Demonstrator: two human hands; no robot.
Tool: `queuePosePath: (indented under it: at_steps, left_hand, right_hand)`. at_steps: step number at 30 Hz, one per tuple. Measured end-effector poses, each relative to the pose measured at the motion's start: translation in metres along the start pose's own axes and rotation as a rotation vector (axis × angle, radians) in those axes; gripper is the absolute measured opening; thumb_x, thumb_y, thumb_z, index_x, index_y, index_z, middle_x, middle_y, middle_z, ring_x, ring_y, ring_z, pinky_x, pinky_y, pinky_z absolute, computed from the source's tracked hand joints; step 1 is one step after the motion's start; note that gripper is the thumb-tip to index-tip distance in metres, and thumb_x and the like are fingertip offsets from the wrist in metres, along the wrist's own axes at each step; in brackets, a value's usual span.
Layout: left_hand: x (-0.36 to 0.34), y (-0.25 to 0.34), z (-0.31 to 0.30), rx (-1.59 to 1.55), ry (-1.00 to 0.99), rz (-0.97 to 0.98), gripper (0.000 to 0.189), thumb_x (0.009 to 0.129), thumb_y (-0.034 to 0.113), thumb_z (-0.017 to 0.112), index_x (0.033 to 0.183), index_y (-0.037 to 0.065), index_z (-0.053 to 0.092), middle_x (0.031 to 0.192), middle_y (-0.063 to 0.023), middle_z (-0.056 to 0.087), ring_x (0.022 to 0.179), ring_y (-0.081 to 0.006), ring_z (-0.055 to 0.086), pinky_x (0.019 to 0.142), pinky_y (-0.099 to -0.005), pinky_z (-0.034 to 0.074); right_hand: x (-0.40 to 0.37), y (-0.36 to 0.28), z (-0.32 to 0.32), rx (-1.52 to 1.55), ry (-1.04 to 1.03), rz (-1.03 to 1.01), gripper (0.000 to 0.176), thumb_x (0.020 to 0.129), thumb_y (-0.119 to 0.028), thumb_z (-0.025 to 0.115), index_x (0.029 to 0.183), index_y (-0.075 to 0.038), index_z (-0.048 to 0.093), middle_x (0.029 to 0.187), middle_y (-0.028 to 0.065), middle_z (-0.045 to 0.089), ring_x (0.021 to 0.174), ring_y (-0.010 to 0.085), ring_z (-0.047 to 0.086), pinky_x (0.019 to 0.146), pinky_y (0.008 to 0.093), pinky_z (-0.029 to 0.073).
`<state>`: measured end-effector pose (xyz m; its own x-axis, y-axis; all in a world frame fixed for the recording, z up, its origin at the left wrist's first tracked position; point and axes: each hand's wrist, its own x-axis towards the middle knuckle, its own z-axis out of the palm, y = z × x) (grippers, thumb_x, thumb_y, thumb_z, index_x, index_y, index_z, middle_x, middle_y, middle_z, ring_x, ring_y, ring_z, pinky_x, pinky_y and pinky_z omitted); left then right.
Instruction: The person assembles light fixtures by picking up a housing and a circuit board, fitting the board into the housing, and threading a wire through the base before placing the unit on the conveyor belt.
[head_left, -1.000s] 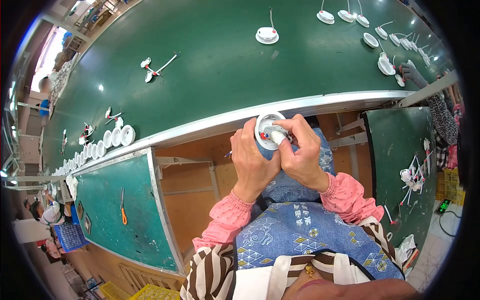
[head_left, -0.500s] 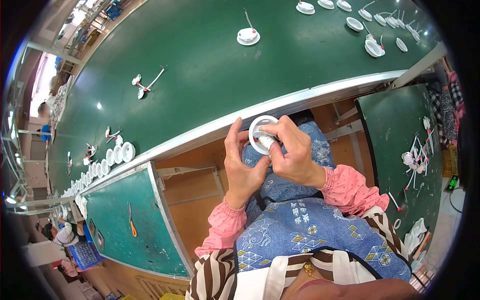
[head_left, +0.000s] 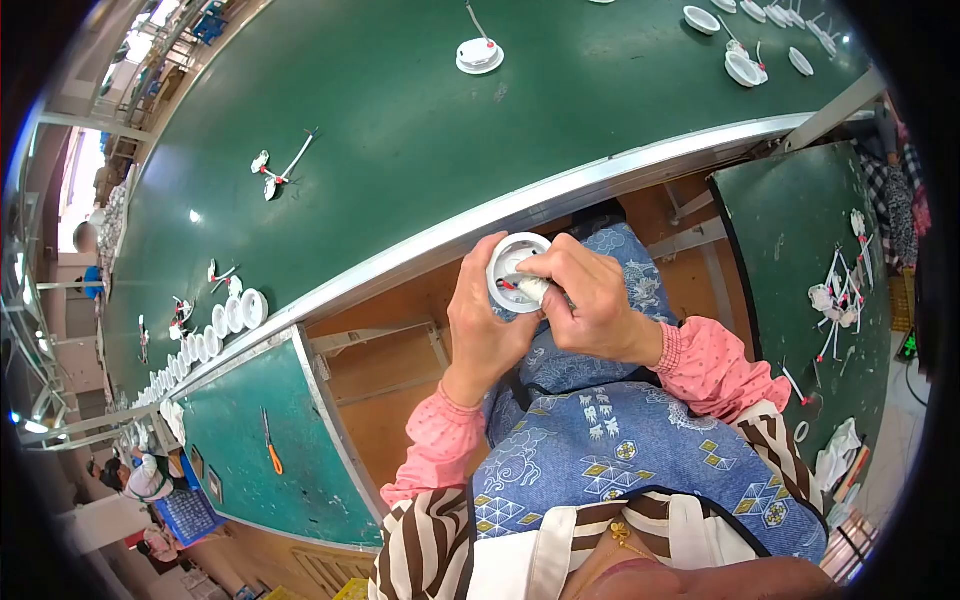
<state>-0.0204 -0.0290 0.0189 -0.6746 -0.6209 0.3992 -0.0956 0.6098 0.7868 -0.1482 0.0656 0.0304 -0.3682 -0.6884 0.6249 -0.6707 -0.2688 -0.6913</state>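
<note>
A round white plastic housing (head_left: 507,262) is held above my lap, its hollow side facing me. My left hand (head_left: 482,325) wraps around its left and lower edge. My right hand (head_left: 588,300) pinches a whitish piece (head_left: 534,289) at the right side of the housing, and its index finger reaches inside. A small red part (head_left: 508,285) shows within the housing. The fingertips partly hide the whitish piece.
Green table ahead, with a metal edge (head_left: 600,180), a white round unit (head_left: 480,56), wired parts (head_left: 275,180) and a row of white rings (head_left: 220,320). Scissors (head_left: 272,445) lie on the left side table. More wired parts (head_left: 838,300) lie at right.
The housing now faces me more squarely, and my left fingers have closed in around it. The view has shifted slightly, so the table items appear higher.
</note>
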Motion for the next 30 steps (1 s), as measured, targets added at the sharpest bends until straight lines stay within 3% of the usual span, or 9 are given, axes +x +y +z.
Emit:
queuePosePath:
  at_steps: [3,9,15,16,19,20,24,27,30]
  left_hand:
    - [-0.003,0.001,0.011,0.046,0.053,0.002,0.077,0.066,0.000,0.083,0.136,-0.002,0.051,0.126,-0.0190,0.062,0.111,-0.0355,0.066,0.090,-0.0393,0.055]
    - [0.001,0.003,0.004,0.001,-0.057,0.012,0.088,0.071,-0.005,0.075,0.151,0.001,0.039,0.129,-0.0167,0.060,0.114,-0.0274,0.066,0.097,-0.0357,0.052]
    - [-0.006,-0.011,-0.016,-0.444,-0.222,-0.279,0.087,0.083,-0.014,0.063,0.158,0.000,0.023,0.122,-0.0119,0.063,0.115,-0.0199,0.064,0.102,-0.0333,0.049]
    - [-0.006,-0.008,-0.016,-0.480,-0.178,-0.303,0.075,0.087,-0.012,0.065,0.154,-0.003,0.031,0.114,-0.0112,0.066,0.112,-0.0191,0.065,0.099,-0.0325,0.051]
    - [-0.005,-0.015,-0.018,-0.357,-0.153,-0.283,0.057,0.084,-0.010,0.068,0.139,-0.002,0.053,0.101,-0.0120,0.073,0.098,-0.0193,0.071,0.093,-0.0335,0.056]
    - [-0.006,-0.018,-0.013,-0.296,-0.095,-0.244,0.033,0.085,-0.006,0.070,0.118,0.000,0.068,0.091,-0.0101,0.073,0.087,-0.0180,0.072,0.082,-0.0308,0.057]
    - [-0.002,-0.016,-0.017,-0.144,-0.204,-0.107,0.012,0.085,-0.001,0.070,0.097,0.001,0.072,0.083,-0.0097,0.069,0.070,-0.0209,0.066,0.065,-0.0305,0.050]
    - [-0.006,-0.019,-0.017,-0.269,-0.242,-0.161,0.011,0.087,-0.001,0.069,0.097,0.001,0.072,0.079,-0.0090,0.068,0.069,-0.0213,0.066,0.064,-0.0308,0.050]
    - [-0.012,-0.021,-0.020,-0.292,-0.259,-0.149,0.009,0.088,-0.001,0.067,0.095,0.001,0.072,0.077,-0.0090,0.067,0.068,-0.0204,0.065,0.062,-0.0299,0.049]
  right_hand:
    - [-0.002,0.003,0.003,0.018,0.002,0.016,0.033,0.067,0.010,0.061,0.098,-0.001,0.064,0.088,0.0134,0.060,0.072,0.0337,0.065,0.061,0.0427,0.051]
    - [-0.001,0.008,0.001,0.027,-0.030,0.038,0.032,0.067,0.010,0.061,0.098,-0.001,0.063,0.086,0.0129,0.058,0.072,0.0340,0.064,0.061,0.0424,0.050]
    - [0.001,0.008,-0.006,0.050,-0.065,0.031,0.032,0.068,0.012,0.062,0.097,-0.001,0.063,0.086,0.0131,0.058,0.072,0.0340,0.063,0.060,0.0423,0.049]
    - [0.001,0.008,-0.007,0.064,-0.070,0.028,0.031,0.068,0.012,0.061,0.097,0.000,0.063,0.086,0.0134,0.058,0.072,0.0343,0.063,0.060,0.0423,0.049]
    - [0.004,0.010,-0.011,0.112,-0.089,0.044,0.031,0.070,0.012,0.060,0.097,0.000,0.063,0.086,0.0140,0.058,0.073,0.0354,0.063,0.061,0.0422,0.049]
    - [0.006,0.011,-0.013,0.132,-0.098,0.069,0.031,0.070,0.013,0.059,0.098,0.000,0.063,0.086,0.0142,0.058,0.074,0.0357,0.063,0.061,0.0421,0.049]
    - [0.006,0.009,-0.019,0.144,-0.127,0.126,0.030,0.072,0.013,0.056,0.098,0.000,0.063,0.087,0.0147,0.057,0.074,0.0366,0.063,0.063,0.0421,0.049]
    - [0.006,0.007,-0.025,0.130,-0.168,0.198,0.027,0.074,0.010,0.060,0.099,-0.001,0.064,0.085,0.0137,0.057,0.076,0.0332,0.063,0.064,0.0414,0.049]
    - [0.014,0.005,-0.042,0.052,-0.283,0.187,0.039,0.072,0.003,0.070,0.110,-0.003,0.065,0.097,0.0145,0.059,0.090,0.0320,0.062,0.075,0.0402,0.051]
